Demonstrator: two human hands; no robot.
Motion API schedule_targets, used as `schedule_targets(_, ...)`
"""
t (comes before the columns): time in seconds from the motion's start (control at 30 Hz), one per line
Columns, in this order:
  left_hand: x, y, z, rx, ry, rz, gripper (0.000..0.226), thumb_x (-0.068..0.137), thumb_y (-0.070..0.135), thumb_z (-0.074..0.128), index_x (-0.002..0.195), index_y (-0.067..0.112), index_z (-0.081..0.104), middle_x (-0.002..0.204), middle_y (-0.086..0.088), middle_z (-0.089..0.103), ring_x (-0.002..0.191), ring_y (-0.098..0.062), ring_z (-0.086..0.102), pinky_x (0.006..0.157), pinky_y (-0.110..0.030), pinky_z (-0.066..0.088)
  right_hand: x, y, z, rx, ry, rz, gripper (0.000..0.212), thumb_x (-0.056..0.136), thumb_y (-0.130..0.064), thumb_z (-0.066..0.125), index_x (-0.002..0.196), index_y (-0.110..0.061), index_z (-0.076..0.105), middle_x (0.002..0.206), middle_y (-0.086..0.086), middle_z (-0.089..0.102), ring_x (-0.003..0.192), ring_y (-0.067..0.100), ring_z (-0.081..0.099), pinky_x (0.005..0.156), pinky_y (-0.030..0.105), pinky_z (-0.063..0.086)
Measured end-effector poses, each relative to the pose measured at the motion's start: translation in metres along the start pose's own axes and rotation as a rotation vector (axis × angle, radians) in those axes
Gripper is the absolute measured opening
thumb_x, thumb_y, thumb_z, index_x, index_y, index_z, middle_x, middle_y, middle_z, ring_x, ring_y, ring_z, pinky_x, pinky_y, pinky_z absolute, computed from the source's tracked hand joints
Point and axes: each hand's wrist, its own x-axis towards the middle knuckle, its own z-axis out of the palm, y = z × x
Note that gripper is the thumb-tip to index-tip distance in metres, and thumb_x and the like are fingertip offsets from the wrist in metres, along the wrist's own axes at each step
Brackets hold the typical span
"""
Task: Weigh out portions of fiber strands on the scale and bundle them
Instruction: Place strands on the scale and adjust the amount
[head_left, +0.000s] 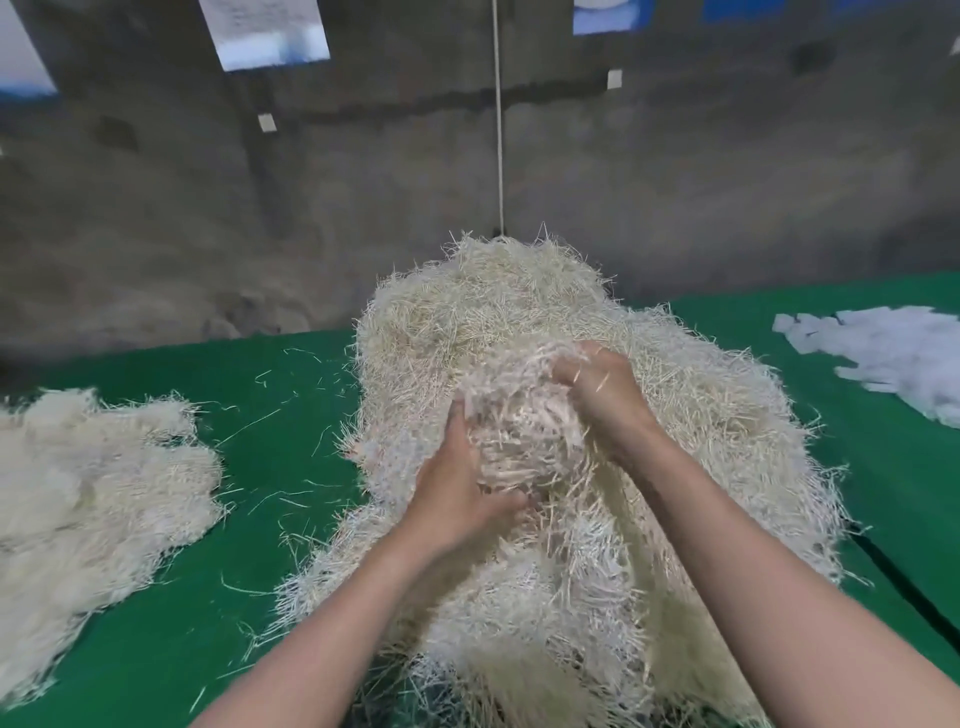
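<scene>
Fiber strands (519, 421) in the curled grip of left hand (460, 499) and right hand (602, 397), fingertips hidden.

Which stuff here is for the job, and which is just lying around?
For the job: big middle heap of pale thin fiber strands; loose clump of strands in left hand and right hand; flatter pale strand pile at left.
Just lying about: heap of white paper slips; thin white hanging cord.

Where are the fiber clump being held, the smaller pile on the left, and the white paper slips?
fiber clump (519, 410): head view, its exposed middle.
smaller pile (93, 478): head view, its middle.
white paper slips (893, 358): head view, the heap's middle.
</scene>
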Motion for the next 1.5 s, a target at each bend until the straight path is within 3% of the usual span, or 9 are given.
schedule_targets(0.27,0.022,-0.061,0.034,0.144,-0.26,-0.225,0.079,0.09,0.038,0.058,0.15,0.029,0.008,0.157,0.005,0.015,0.139,-0.019,0.029,0.111,-0.032,0.028,0.032,-0.005,-0.016,0.26,0.331,0.083,0.05,0.085,-0.002,0.057,0.132,-0.003,0.042,0.133,0.009,0.046,0.116,0.024,0.05,0.084,0.025,0.045)
schedule_targets(0.4,0.013,-0.042,0.011,-0.099,0.218,-0.057,0.075,0.079,0.021,0.065,0.14,0.039,0.026,0.148,0.01,0.027,0.115,-0.01,0.045,0.095,-0.027,0.047,0.04,0.006,-0.026,0.049,0.347,0.108,0.067,0.088,-0.015,0.06,0.145,-0.006,0.026,0.151,0.01,0.03,0.13,0.03,0.041,0.104,0.04,0.039)
schedule_targets(0.6,0.019,0.022,-0.008,0.178,0.213,0.19,0.138,0.051,0.058,0.08,0.136,0.051,-0.029,0.154,0.021,-0.013,0.142,-0.008,0.005,0.117,-0.036,0.013,0.036,0.0,0.001,0.143,0.055,0.248,0.065,0.08,-0.02,0.067,0.138,-0.005,0.041,0.128,0.009,0.053,0.113,0.028,0.052,0.094,0.039,0.041)
schedule_targets(0.73,0.045,0.017,-0.026,-0.192,0.116,-0.011,0.093,0.072,0.022,0.077,0.147,0.031,0.023,0.139,0.002,0.042,0.061,0.012,0.053,0.04,-0.005,0.038,0.034,0.01,-0.002,0.008,0.007,0.219,0.037,0.079,-0.024,0.068,0.111,-0.006,0.06,0.113,0.013,0.062,0.082,0.015,0.06,0.065,0.027,0.051)
schedule_targets(0.93,0.056,-0.016,-0.069,-0.312,0.285,-0.076,0.052,0.087,0.002,0.057,0.137,0.009,0.045,0.139,-0.012,0.047,0.033,0.0,0.032,0.032,-0.015,0.028,0.045,0.048,-0.032,0.006,0.238,0.286,0.02,0.079,-0.012,0.067,0.095,-0.007,0.057,0.074,0.003,0.049,0.057,0.011,0.041,0.051,0.025,0.039)
schedule_targets(1.17,0.067,-0.026,-0.097,-0.642,0.615,-0.233,0.037,0.085,0.001,0.056,0.123,-0.003,0.055,0.073,0.003,0.059,0.047,-0.003,0.043,0.039,-0.015,0.035,0.037,0.066,-0.025,-0.454,0.294,0.186,0.052,0.091,-0.023,0.059,0.137,-0.009,0.041,0.14,0.008,0.046,0.095,0.02,0.06,0.083,0.031,0.053)
schedule_targets(1.27,0.066,-0.011,-0.095,-0.764,0.497,-0.237,0.05,0.083,0.005,0.061,0.131,-0.001,0.048,0.112,-0.007,0.063,0.092,-0.014,0.061,0.084,-0.033,0.052,0.027,0.047,-0.006,-0.695,-0.111,0.082,0.057,0.084,-0.027,0.068,0.134,-0.016,0.042,0.141,0.005,0.042,0.096,0.011,0.056,0.078,0.016,0.051)
schedule_targets(1.33,0.066,-0.001,-0.089,-0.763,0.445,-0.207,0.057,0.084,0.007,0.061,0.138,0.005,0.042,0.139,-0.009,0.048,0.123,-0.024,0.048,0.108,-0.048,0.033,0.028,0.025,0.001,-0.888,-0.186,-0.007,0.075,0.074,-0.033,0.075,0.137,-0.025,0.035,0.146,0.004,0.033,0.127,0.022,0.038,0.106,0.04,0.035)
schedule_targets(1.5,0.066,0.024,-0.076,-0.84,0.428,-0.098,0.089,0.076,0.022,0.073,0.147,0.01,0.022,0.149,-0.009,0.034,0.135,-0.025,0.035,0.109,-0.046,0.024,0.011,-0.009,0.03,-0.599,-0.465,-0.158,0.139,0.044,-0.068,0.074,0.145,-0.038,-0.017,0.156,-0.008,-0.014,0.144,0.018,-0.005,0.116,0.052,0.005)
